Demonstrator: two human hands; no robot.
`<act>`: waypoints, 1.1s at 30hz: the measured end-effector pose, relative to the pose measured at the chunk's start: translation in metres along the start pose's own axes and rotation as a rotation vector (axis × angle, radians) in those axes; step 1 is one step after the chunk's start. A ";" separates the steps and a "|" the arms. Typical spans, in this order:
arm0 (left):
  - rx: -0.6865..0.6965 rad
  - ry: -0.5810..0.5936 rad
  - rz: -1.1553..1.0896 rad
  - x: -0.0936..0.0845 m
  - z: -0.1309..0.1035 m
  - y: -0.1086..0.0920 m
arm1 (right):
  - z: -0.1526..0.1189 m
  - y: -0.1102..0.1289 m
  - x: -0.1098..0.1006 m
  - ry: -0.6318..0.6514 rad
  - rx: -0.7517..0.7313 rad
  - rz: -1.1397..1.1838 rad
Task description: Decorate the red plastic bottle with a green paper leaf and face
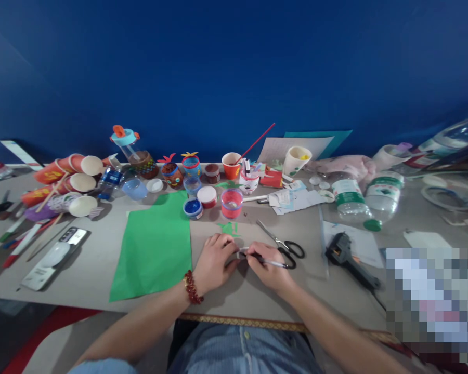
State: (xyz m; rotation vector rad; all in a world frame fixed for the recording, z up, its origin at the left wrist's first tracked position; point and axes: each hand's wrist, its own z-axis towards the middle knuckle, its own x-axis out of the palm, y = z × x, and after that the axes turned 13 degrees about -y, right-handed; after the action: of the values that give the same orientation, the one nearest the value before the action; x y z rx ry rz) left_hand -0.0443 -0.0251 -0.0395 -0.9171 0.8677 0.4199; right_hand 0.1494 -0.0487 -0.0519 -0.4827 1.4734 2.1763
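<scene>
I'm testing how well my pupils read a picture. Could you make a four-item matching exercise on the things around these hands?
Column one
1. Pen
2. Scissors
3. Hot glue gun
4. Green paper sheet

Column two
A. Lying partly over a white sheet
B. Lying flat, to the left of the left hand
C. Held in the right hand
D. Lying between the right hand and the hot glue gun

Pairs: 1-C, 2-D, 3-A, 4-B

On the grey table (310, 296) lie green paper (156, 244), scissors (284, 243), a phone (54, 259) and a glue gun (351, 263).
</scene>
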 end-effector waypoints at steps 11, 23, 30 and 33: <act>0.001 -0.004 -0.011 -0.001 0.000 0.000 | -0.001 -0.002 0.000 0.020 -0.003 -0.005; -0.003 -0.008 -0.008 0.000 0.000 0.000 | 0.000 0.001 -0.002 0.000 -0.017 0.024; -0.009 -0.006 -0.004 -0.001 0.000 -0.001 | -0.001 0.003 -0.004 -0.045 0.004 0.058; -0.003 -0.005 -0.001 -0.001 0.000 -0.001 | -0.002 0.002 -0.004 -0.111 0.073 0.072</act>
State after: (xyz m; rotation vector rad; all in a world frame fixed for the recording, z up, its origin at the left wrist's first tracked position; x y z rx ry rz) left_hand -0.0443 -0.0257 -0.0383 -0.9189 0.8617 0.4227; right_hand 0.1521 -0.0522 -0.0492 -0.2832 1.5245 2.1579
